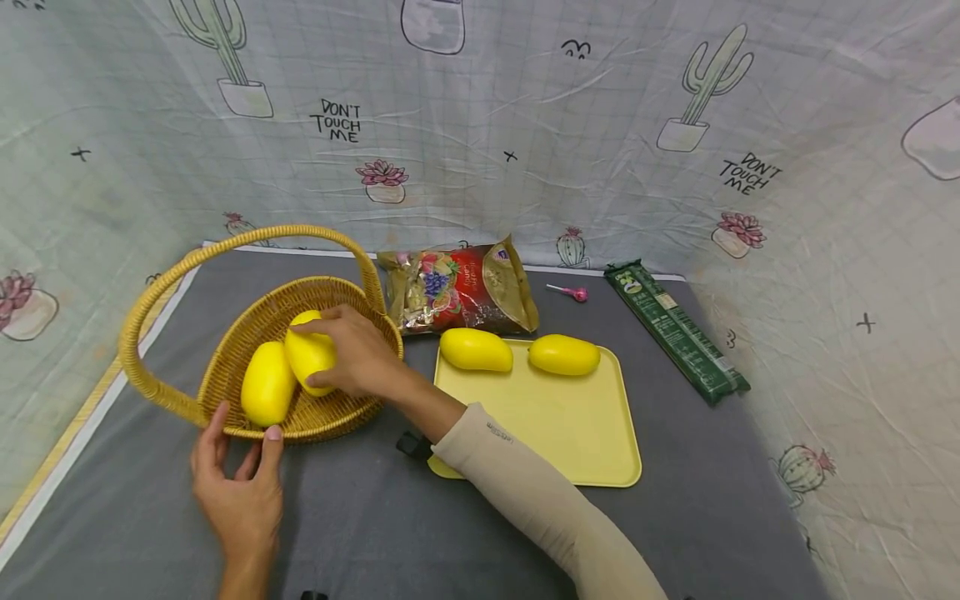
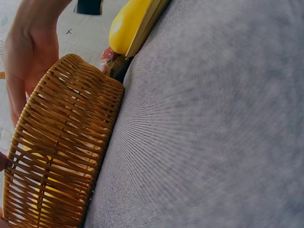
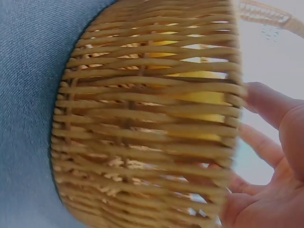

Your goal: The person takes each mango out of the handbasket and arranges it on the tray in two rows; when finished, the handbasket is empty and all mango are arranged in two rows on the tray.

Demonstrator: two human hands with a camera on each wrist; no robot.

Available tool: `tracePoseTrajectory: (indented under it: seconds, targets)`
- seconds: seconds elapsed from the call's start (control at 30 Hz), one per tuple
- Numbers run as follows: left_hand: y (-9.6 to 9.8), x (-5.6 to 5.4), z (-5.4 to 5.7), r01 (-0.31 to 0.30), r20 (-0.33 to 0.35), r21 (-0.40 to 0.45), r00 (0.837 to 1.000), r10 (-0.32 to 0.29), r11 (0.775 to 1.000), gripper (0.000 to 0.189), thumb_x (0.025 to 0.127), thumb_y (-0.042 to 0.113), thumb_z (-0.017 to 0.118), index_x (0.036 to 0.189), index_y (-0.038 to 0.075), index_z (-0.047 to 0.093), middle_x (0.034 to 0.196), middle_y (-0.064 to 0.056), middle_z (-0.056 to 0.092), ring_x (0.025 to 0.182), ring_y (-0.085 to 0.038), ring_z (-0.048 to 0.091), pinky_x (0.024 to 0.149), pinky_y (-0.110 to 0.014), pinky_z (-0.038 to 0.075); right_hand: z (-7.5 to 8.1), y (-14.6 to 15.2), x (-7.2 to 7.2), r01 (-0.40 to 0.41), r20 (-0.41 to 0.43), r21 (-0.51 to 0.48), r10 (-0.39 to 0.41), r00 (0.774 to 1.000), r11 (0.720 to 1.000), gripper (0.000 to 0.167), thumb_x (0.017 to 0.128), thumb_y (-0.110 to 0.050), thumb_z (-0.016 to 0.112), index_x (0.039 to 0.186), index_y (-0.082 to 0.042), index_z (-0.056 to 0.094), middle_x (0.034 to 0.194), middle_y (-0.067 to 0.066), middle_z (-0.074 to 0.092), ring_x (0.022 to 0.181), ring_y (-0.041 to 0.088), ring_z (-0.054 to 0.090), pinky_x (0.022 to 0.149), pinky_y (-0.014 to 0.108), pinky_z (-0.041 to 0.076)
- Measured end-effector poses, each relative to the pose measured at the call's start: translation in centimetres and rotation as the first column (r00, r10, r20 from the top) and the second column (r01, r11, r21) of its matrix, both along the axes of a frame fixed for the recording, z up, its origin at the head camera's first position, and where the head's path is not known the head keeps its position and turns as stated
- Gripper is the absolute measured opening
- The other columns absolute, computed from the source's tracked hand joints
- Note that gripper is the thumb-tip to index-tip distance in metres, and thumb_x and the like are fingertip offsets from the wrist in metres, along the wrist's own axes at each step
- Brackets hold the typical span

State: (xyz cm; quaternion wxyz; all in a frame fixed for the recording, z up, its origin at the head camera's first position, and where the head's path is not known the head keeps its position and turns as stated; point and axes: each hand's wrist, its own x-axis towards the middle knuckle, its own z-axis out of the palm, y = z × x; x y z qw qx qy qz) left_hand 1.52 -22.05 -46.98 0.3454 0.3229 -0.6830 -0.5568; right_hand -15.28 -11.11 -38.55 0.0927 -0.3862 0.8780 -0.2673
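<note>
A wicker basket (image 1: 300,287) with a tall arched handle stands at the left of the table. Inside it are two yellow mangoes. My right hand (image 1: 352,350) reaches in from above and grips the right mango (image 1: 309,354), thumb and fingers on opposite sides. Beside it lies the left mango (image 1: 267,385). At the near rim, by the foot of the handle, my left hand (image 1: 240,492) holds the basket with thumb and fingertips. The right wrist view shows the right hand (image 3: 280,156) above the rim, and yellow through the weave. Most of the left hand is outside the left wrist view.
A yellow tray (image 1: 536,425) carries two more mangoes, one left (image 1: 476,350) and one right (image 1: 564,356), along its far edge. Behind it are a candy bag (image 1: 461,287) and a pink lollipop (image 1: 577,293). A long green packet (image 1: 675,329) lies at the right.
</note>
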Motion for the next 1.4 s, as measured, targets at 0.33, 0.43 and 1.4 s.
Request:
tracePoseTrajectory:
  seconds: [0.33,0.43,1.4]
  targets:
    - [-0.1,0.0,-0.3,-0.009,-0.006,0.009,1.0,0.009,1.0,0.068,0.093,0.009,0.081,0.155,0.022,0.056,0.152,0.003,0.044,0.149,-0.031,0.043,0.098,-0.018,0.054,2.0,4.3,0.5,-0.098,0.061,-0.142,0.107,0.992,0.985,0.069,0.09,-0.025,0.088,0.153,-0.028,0.06,0.167,0.001,0.045,0.152,0.02,0.045,0.116,0.033,0.045]
    - [-0.2,0.0,-0.4,-0.011,0.002,0.005,1.0,0.011,1.0,0.068,0.093,0.009,0.081,0.155,0.022,0.056,0.152,0.004,0.044,0.149,-0.031,0.043,0.097,-0.018,0.054,2.4,5.8,0.6,-0.125,0.097,-0.186,0.145,0.985,0.975,0.068,0.09,-0.022,0.088,0.152,-0.026,0.061,0.168,0.0,0.044,0.151,0.02,0.047,0.107,0.027,0.051]
    - [0.1,0.1,0.1,0.01,-0.017,0.033,1.0,-0.01,0.999,0.066,0.095,0.011,0.08,0.155,0.023,0.057,0.155,0.0,0.043,0.151,-0.03,0.039,0.098,-0.02,0.053,1.2,21.3,-0.6,-0.051,0.418,-0.293,0.176,0.891,0.955,0.063,0.087,-0.007,0.088,0.144,-0.023,0.068,0.156,-0.002,0.052,0.149,0.022,0.044,0.117,0.057,0.047]
